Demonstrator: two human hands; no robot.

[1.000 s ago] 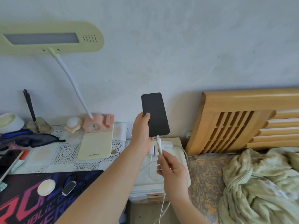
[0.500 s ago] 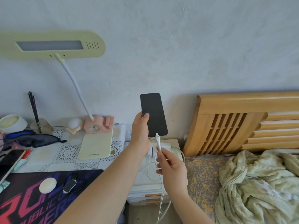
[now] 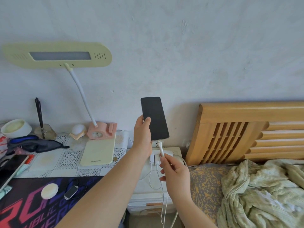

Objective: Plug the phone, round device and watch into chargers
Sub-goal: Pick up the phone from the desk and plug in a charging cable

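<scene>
Left hand (image 3: 142, 134) grips the phone (image 3: 154, 118) by its lower left edge, thumb across the dark screen, phone upright and tilted slightly right, raised above the white cabinet (image 3: 176, 151) beside the bed. Right hand (image 3: 175, 174) pinches the white cable (image 3: 165, 201) between thumb and fingers (image 3: 164, 157) just below the plug (image 3: 160, 148). Change over the last second: the plug tip, which sat at the phone's bottom edge with the right hand close beneath, now looks seated in the port, and the right hand has slid a little lower along the cable; the phone has hardly moved. Screen remains dark, so no charging sign is visible; whether the plug is fully home cannot be told. Judgement: phone step is at or near completion; next it needs a firm push check, then setting the phone down on the cabinet. Cable runs down from the plug past the cabinet front; its far end is not traceable. Adapters (image 3: 153, 159) sit on the cabinet top, below the phone. Round device (image 3: 49, 191) and watch (image 3: 71, 194) lie side by side on the dark mat (image 3: 21, 209), left of the cabinet, on the surface, both unconnected. Two of three items remain.
</scene>
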